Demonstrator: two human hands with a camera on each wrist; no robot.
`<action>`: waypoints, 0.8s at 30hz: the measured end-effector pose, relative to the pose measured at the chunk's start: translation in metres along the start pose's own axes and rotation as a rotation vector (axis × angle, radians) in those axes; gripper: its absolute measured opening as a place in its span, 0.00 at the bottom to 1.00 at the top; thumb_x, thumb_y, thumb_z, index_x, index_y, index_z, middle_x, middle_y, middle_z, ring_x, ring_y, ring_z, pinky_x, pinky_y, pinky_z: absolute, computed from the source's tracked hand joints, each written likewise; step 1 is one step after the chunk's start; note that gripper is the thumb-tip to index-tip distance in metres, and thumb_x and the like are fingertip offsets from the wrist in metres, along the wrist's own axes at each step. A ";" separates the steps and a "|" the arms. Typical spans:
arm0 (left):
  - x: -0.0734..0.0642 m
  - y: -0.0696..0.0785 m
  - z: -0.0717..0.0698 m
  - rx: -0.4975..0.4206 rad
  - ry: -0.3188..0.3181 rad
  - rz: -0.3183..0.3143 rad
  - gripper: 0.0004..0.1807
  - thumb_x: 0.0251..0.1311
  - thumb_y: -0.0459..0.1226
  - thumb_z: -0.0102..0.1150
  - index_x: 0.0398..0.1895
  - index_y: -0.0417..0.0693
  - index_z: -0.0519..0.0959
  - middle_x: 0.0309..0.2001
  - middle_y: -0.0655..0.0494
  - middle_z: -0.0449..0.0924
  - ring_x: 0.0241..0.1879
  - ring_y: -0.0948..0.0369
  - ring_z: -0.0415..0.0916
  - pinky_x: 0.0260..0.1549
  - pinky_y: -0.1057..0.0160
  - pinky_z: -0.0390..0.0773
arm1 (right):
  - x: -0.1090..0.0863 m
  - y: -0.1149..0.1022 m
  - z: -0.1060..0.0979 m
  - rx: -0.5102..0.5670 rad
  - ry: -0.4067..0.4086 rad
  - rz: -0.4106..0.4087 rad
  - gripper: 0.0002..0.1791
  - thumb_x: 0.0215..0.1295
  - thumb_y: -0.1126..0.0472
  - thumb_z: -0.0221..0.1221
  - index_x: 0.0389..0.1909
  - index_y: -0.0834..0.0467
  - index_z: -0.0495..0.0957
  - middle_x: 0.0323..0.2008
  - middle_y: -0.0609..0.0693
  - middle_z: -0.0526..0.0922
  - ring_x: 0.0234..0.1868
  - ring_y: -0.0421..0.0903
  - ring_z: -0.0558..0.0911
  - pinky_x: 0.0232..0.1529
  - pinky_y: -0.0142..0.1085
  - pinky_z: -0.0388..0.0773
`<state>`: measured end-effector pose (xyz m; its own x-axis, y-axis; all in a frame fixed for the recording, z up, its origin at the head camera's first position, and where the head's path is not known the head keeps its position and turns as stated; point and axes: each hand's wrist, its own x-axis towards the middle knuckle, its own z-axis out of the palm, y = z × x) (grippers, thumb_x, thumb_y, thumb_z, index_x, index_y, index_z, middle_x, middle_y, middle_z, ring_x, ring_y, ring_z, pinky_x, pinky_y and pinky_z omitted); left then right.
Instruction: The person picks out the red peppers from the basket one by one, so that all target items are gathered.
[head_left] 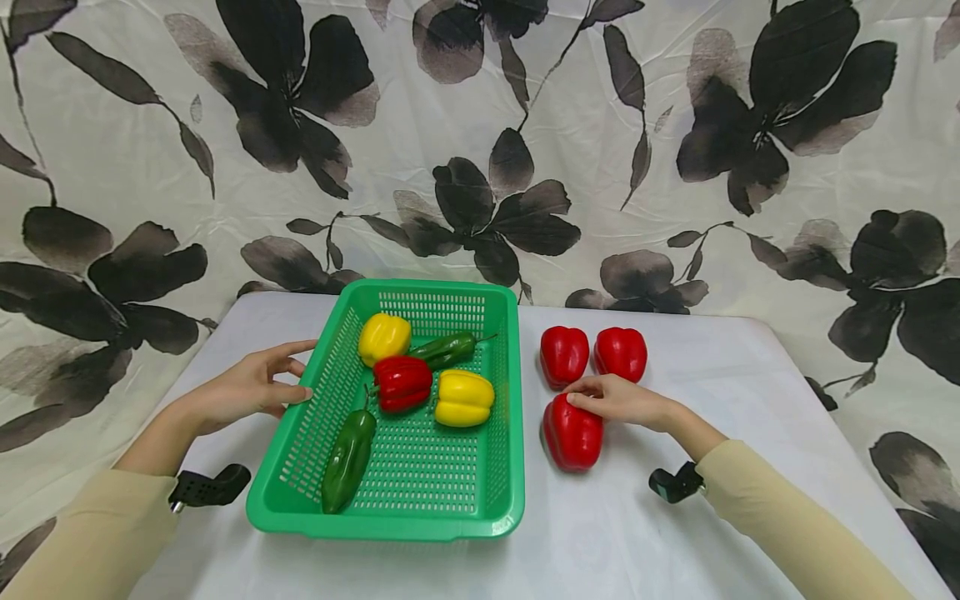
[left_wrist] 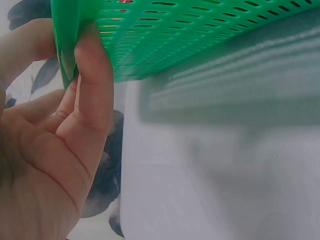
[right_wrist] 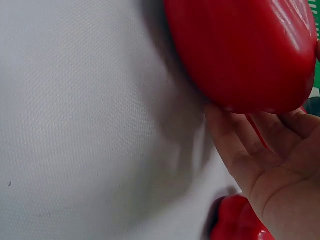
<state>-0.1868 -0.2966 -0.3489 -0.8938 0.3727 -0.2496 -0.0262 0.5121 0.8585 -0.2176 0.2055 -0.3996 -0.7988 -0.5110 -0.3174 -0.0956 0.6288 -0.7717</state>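
My left hand (head_left: 258,383) pinches the left rim of a green plastic basket (head_left: 510,467); the left wrist view shows thumb and fingers on either side of the rim (left_wrist: 65,45). To the basket's right, my right hand (head_left: 618,400) holds the nearest red bell pepper (head_left: 573,437) by its far end, thumb on top. In the right wrist view its fingers curl against the end of that pepper (right_wrist: 245,55). Two more red bell peppers, one on the left (head_left: 564,357) and one on the right (head_left: 621,353), lie just beyond this hand.
Inside the basket lie a red bell pepper (head_left: 402,383), two yellow bell peppers, one at the back (head_left: 385,339) and one at the right (head_left: 464,398), and two long green peppers, one behind (head_left: 446,350) and one in front (head_left: 348,462). A floral cloth (head_left: 600,150) hangs behind the white table (head_left: 720,367).
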 end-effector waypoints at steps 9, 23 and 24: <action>0.001 0.000 0.001 0.002 0.007 -0.007 0.44 0.57 0.37 0.59 0.72 0.45 0.44 0.48 0.36 0.67 0.35 0.52 0.79 0.35 0.54 0.82 | 0.000 0.002 0.001 -0.002 -0.015 -0.005 0.26 0.61 0.48 0.56 0.57 0.58 0.71 0.48 0.52 0.76 0.47 0.48 0.75 0.41 0.38 0.80; 0.002 0.000 0.002 0.012 0.010 -0.014 0.44 0.57 0.38 0.59 0.72 0.46 0.44 0.49 0.36 0.67 0.36 0.51 0.79 0.36 0.53 0.82 | -0.002 0.001 0.001 0.017 -0.026 -0.008 0.26 0.61 0.48 0.57 0.57 0.56 0.70 0.50 0.52 0.75 0.50 0.50 0.73 0.42 0.39 0.79; 0.002 0.000 0.002 0.014 0.011 -0.013 0.44 0.57 0.38 0.59 0.72 0.46 0.44 0.49 0.36 0.67 0.36 0.51 0.79 0.35 0.53 0.82 | -0.002 0.000 0.001 0.014 -0.025 -0.010 0.26 0.61 0.48 0.57 0.57 0.56 0.70 0.50 0.52 0.75 0.50 0.50 0.72 0.42 0.39 0.79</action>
<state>-0.1875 -0.2945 -0.3501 -0.8984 0.3572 -0.2554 -0.0316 0.5276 0.8489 -0.2152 0.2063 -0.3997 -0.7828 -0.5319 -0.3230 -0.0952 0.6153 -0.7825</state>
